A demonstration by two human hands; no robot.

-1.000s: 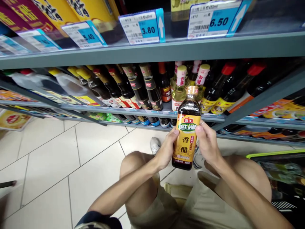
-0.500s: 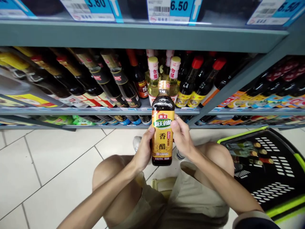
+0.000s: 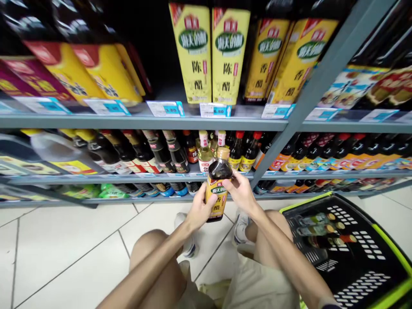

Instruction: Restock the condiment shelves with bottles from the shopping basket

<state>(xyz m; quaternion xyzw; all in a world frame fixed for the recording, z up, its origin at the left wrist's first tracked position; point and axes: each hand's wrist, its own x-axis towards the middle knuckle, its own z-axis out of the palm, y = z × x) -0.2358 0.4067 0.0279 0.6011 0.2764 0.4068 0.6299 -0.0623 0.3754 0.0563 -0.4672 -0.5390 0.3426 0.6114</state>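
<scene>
A dark vinegar bottle with a yellow label and gold cap is held between my two hands, slightly tilted, in front of the lower shelf. My left hand grips its left side, thumb across the front label. On its other side my right hand is closed around the upper label, thumb on the front. The fingers behind the bottle are hidden. Just beyond its cap stand clear bottles of pale vinegar with white necks.
Above, a shelf edge with price tags carries yellow-labelled vinegar bottles. Bottles and jugs line the lower shelf. At my right, a black basket with a lime-green rim holds several bottles. White tiles cover the floor.
The view has tilted upward, bringing the upper shelf in. The bottle appears smaller and more tilted. My left thumb has moved from the bottle's edge onto its label.
</scene>
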